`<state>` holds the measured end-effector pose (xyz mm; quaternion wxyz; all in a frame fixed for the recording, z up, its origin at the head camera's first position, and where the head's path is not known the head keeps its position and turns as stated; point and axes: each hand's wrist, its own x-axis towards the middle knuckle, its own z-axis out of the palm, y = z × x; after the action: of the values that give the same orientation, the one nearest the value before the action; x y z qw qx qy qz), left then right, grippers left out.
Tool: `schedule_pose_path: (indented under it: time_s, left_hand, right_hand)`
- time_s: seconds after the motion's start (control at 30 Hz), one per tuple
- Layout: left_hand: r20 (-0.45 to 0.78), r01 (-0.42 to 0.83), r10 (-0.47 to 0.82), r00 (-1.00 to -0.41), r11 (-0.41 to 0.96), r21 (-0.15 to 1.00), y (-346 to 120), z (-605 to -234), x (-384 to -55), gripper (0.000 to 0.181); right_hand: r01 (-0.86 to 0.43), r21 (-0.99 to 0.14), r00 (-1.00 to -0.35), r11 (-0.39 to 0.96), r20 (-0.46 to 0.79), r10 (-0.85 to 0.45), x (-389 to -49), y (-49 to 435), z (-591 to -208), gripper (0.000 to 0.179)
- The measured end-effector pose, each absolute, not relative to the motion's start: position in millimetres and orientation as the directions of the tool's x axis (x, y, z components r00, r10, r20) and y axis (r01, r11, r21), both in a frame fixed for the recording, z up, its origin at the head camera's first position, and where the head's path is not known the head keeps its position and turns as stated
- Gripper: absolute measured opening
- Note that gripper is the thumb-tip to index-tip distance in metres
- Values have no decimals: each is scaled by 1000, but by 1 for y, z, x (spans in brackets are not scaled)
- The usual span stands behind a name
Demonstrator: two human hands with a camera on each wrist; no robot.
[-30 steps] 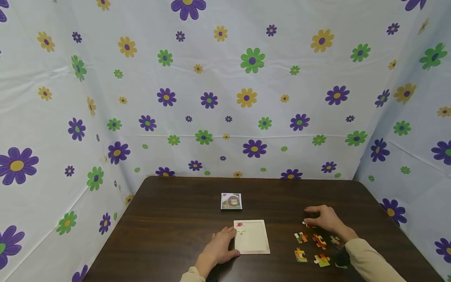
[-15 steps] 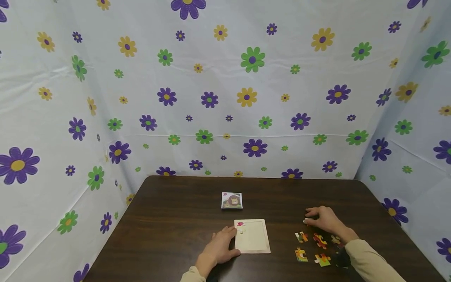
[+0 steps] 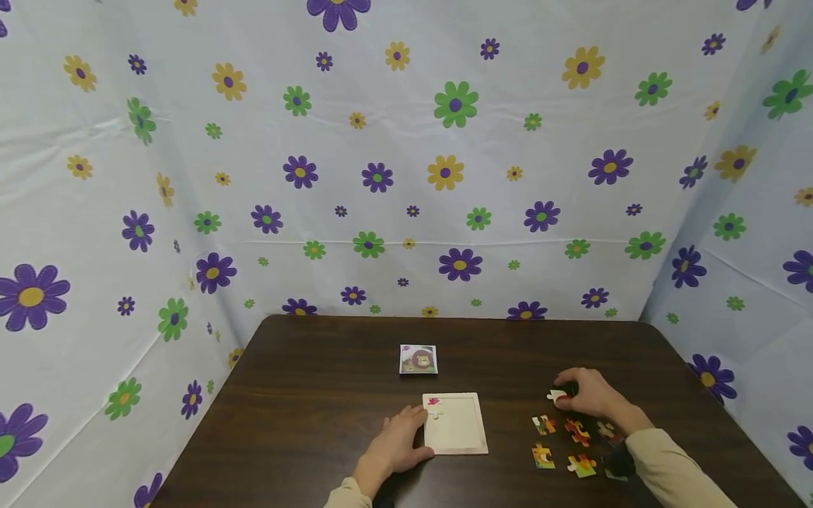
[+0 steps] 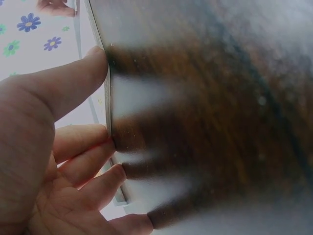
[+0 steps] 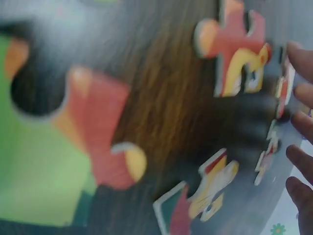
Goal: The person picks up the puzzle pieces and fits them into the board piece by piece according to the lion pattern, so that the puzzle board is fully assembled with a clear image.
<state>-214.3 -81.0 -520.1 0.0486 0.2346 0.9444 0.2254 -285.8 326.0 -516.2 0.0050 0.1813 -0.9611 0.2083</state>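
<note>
My left hand (image 3: 396,444) rests flat beside a pale wooden puzzle board (image 3: 457,427), its fingertips and thumb at the board's left edge. In the left wrist view, the thumb and fingers of the left hand (image 4: 73,147) touch the board's thin edge. A puzzle piece (image 3: 435,403) with a pink flower lies in the board's upper left corner. On the right, my right hand (image 3: 593,395) pinches a pale-looking puzzle piece (image 3: 556,396) between thumb and fingers. The right wrist view shows only fingertips (image 5: 301,156) at its right edge; the pinched piece is hard to single out there.
Several loose puzzle pieces (image 3: 578,432) lie on the dark table (image 3: 305,395) below the right hand, some partly hidden by the wrist. A lion picture card (image 3: 418,360) lies behind the board. Flowered cloth (image 3: 381,141) surrounds the table's back and sides.
The right hand has taken up the puzzle piece from the top of the group and turned it, with the hand shifting slightly right. The left hand keeps its place at the board.
</note>
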Motion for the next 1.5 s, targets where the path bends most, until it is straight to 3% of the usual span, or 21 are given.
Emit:
schedule_pose_path:
  time_s: [0.17,0.3,0.53,0.73,1.13,1.5]
  left_hand:
    - [15,419,462,-887,789,450,-82,-519,-217,62]
    - [13,419,463,-886,790,447,-82,-518,-217,61]
    - [-2,408,457,-889,794,450,-82,-517,-217,62]
    - [12,414,458,-889,791,451,-83,-516,-216,61]
    - [7,410,454,-891,796,445,-84,-518,-214,61]
    - [5,416,459,-888,800,432,-82,-517,-210,60]
  right_hand:
    - [-425,-352,-905,834,151,-397,-290,329,-517,22]
    - [-473,-327,-881,818,191,-433,-292,328,-517,22]
    - [-374,-382,-927,845,173,-332,-288,319,-516,31]
    - [-304,-388,-947,870,226,-230,-282,305,-515,24]
    - [-298,-517,-948,802,263,-182,-292,286,-504,3]
    - [-291,-648,-955,703,238,-176,-291,256,-496,6]
